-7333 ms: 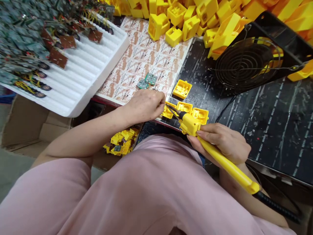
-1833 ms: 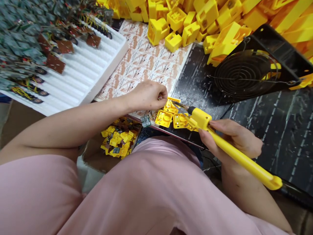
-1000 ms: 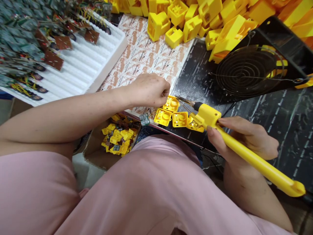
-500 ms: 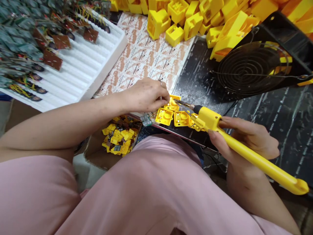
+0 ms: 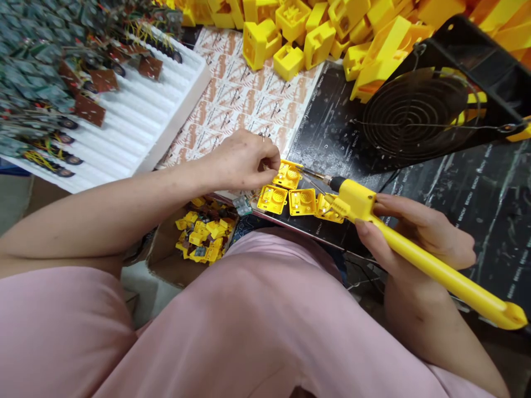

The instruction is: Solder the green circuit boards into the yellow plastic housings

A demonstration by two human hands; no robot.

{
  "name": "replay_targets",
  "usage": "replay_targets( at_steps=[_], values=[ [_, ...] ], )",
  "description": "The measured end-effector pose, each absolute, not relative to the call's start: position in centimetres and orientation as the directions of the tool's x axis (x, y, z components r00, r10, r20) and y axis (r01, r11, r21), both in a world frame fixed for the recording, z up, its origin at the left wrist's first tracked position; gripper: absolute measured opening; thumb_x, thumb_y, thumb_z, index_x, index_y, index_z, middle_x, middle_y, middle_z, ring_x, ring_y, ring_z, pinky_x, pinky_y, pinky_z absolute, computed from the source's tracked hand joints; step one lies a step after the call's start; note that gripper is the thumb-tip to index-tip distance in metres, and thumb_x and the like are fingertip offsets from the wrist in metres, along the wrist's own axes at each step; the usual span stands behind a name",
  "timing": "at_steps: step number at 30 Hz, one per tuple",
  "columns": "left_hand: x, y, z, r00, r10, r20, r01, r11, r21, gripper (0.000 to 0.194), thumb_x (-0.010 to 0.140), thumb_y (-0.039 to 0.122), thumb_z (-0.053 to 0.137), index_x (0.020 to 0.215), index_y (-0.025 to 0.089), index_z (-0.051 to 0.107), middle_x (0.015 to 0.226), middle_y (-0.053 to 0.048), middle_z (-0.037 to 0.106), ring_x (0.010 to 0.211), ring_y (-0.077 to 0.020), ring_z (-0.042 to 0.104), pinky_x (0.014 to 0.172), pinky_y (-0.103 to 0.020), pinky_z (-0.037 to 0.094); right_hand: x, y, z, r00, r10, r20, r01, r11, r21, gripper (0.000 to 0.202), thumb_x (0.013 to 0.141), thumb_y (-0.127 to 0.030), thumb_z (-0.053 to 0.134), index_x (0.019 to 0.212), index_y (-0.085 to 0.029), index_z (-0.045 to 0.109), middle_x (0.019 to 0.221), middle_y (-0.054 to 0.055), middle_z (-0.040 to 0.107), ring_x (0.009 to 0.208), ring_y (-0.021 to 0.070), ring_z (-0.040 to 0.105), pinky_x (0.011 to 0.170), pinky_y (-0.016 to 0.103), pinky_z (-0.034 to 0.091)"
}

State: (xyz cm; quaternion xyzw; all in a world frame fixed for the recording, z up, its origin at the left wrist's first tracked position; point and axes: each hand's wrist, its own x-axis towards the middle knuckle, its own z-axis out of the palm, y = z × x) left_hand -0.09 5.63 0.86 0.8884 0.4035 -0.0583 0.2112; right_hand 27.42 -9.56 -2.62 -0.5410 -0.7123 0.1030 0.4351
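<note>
My right hand (image 5: 423, 232) is wrapped round a yellow soldering iron (image 5: 431, 265) with a thin side tube beside its tip. The iron's metal tip points left, by the right edge of an open yellow plastic casing (image 5: 289, 174). At that casing's left side my left hand (image 5: 251, 160) is closed in a pinch; what is between its fingertips is hidden. More open yellow casings stand in a row nearer me: one at the left (image 5: 271, 199), one in the middle (image 5: 302, 202), and one partly behind the iron (image 5: 329, 212). Below my left hand lies a small circuit board (image 5: 242, 205) with thin wires.
A white foam tray (image 5: 166, 110) at the left bears many wired circuit boards (image 5: 45, 72). Yellow housings (image 5: 319, 41) are heaped at the back. A black fan (image 5: 415, 121) stands at the right. Below the table edge, a cardboard box (image 5: 164, 249) holds yellow parts.
The view has shifted slightly. The iron's tip now sits a little farther right of the upper casing, near its edge. Both hands keep their grips.
</note>
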Motion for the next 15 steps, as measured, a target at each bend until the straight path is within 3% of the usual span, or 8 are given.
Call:
replay_targets(
  at_steps=[5, 9, 11, 15],
  values=[
    [0.7, 5.3, 1.0, 0.674, 0.673, -0.304, 0.734, -0.657, 0.172, 0.028, 0.087, 0.031, 0.053, 0.092, 0.021, 0.078, 0.095, -0.004, 0.079, 0.093, -0.0217, 0.074, 0.094, -0.034, 0.049, 26.8, -8.8, -2.1, -0.2, 0.818, 0.54, 0.553, 0.549, -0.626, 0.062, 0.085, -0.022, 0.084, 0.141, -0.042, 0.064, 0.093, -0.002, 0.082, 0.074, 0.0225, 0.078, 0.061, 0.036, 0.066],
    [1.2, 5.6, 1.1, 0.674, 0.651, -0.351, 0.726, -0.672, 0.146, 0.025, 0.085, 0.031, 0.055, 0.092, 0.022, 0.078, 0.088, -0.001, 0.077, 0.092, -0.0203, 0.073, 0.091, -0.031, 0.048, 26.5, -7.7, -1.2, -0.323, 0.787, 0.526, 0.572, 0.605, -0.555, 0.006, 0.095, -0.031, 0.074, 0.099, -0.034, 0.073, 0.071, -0.002, 0.075, 0.062, 0.0195, 0.074, 0.051, 0.03, 0.062],
    [1.4, 5.8, 1.1, 0.662, 0.65, -0.373, 0.732, -0.668, 0.134, 0.024, 0.084, 0.03, 0.057, 0.091, 0.022, 0.078, 0.089, -0.001, 0.077, 0.092, -0.0209, 0.073, 0.089, -0.031, 0.048, 26.3, -7.3, -0.6, -0.368, 0.784, 0.501, 0.603, 0.611, -0.513, 0.012, 0.096, -0.029, 0.073, 0.085, -0.031, 0.069, 0.071, -0.001, 0.076, 0.061, 0.0177, 0.074, 0.052, 0.027, 0.062],
    [1.6, 6.0, 1.0, 0.661, 0.653, -0.37, 0.73, -0.673, 0.115, 0.021, 0.082, 0.029, 0.058, 0.085, 0.021, 0.077, 0.085, 0.0, 0.075, 0.089, -0.0219, 0.073, 0.086, -0.032, 0.048, 25.8, -6.5, -0.3, -0.408, 0.702, 0.583, 0.572, 0.695, -0.436, 0.019, 0.089, -0.023, 0.083, 0.083, -0.024, 0.065, 0.07, -0.001, 0.075, 0.062, 0.0149, 0.074, 0.054, 0.022, 0.061]
  ],
)
